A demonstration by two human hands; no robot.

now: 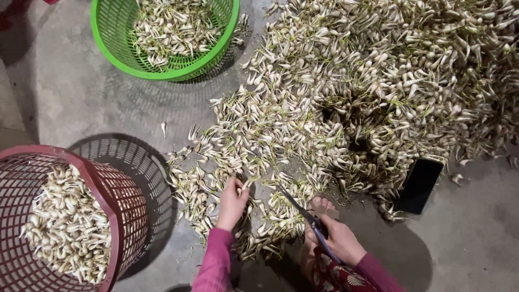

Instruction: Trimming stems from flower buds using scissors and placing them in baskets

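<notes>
Head view: grey concrete floor [70, 92] fills the frame, smooth, with faint mottling and basket shadows falling across it. Large heap of small white bulbs with pale green stems [373, 92] covers the upper right and spreads down toward the person. Round green plastic basket [111, 32] stands at the top, partly filled with bulbs. Round dark red plastic basket [127, 208] stands at the lower left, also holding bulbs. Flat black rectangular object [419, 186] lies on the floor at the heap's lower right edge.

Left hand [232, 203], in a pink sleeve, reaches into the near edge of the heap; its fingers are pinched narrow on a bulb. Right hand [340, 240] is closed around the handles of metal scissors [303, 213], blades pointing up-left toward the left hand. Bare toes [323, 204] show just beside the scissors.
</notes>
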